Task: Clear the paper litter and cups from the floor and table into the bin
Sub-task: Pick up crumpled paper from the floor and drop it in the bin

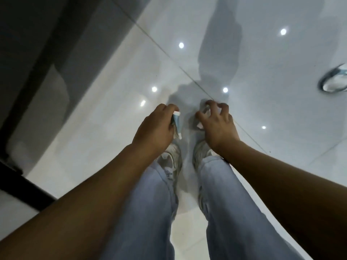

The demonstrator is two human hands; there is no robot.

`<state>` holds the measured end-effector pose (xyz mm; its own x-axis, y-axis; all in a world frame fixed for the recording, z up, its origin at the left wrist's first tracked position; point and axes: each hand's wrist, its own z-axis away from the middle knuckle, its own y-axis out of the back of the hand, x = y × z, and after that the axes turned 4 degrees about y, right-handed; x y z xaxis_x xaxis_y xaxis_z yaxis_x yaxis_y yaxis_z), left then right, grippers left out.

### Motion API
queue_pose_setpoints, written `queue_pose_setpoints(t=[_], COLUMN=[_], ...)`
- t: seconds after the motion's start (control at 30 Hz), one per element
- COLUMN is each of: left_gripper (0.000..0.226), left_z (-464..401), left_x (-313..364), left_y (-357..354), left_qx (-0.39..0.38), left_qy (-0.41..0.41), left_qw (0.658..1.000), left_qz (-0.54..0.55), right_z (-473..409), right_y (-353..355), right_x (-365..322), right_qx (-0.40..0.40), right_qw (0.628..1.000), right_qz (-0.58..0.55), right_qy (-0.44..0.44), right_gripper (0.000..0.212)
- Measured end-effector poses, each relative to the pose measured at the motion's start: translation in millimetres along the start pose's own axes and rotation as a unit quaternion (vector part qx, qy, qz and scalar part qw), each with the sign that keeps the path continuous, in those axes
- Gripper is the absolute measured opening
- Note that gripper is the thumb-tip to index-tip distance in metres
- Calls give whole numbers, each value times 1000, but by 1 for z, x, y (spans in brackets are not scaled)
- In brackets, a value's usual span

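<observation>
I am bent over a glossy white tiled floor (pixel 262 53), both arms reaching down past my toes. My left hand (pixel 154 128) is closed around a flattened blue and white paper piece (pixel 177 124), which sticks out below my fingers. My right hand (pixel 216 124) has its fingers curled like a claw over a crumpled white paper scrap (pixel 200 125) lying on the floor in front of my right shoe. Most of that scrap is hidden under the hand. No bin is in view.
My legs in light jeans and grey-white shoes (pixel 170 160) stand just behind the hands. A dark table leg and frame (pixel 24 177) run along the left. A blurred round object, perhaps a cup (pixel 333 79), lies at the right edge.
</observation>
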<state>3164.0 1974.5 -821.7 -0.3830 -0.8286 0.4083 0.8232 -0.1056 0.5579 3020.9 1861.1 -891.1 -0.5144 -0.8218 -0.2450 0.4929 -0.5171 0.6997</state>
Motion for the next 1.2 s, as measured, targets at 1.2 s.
queue_pose_setpoints(t=[1.2], left_gripper=[30], left_z=[482], left_x=[460], left_y=[214], left_qx=[-53], left_qy=[-430], left_qw=[794], left_qz=[-426], right_z=[633], right_y=[390], right_x=[-72], right_qx=[214], right_qw=[851], right_qz=[-305], right_qy=[-369], right_gripper=[43])
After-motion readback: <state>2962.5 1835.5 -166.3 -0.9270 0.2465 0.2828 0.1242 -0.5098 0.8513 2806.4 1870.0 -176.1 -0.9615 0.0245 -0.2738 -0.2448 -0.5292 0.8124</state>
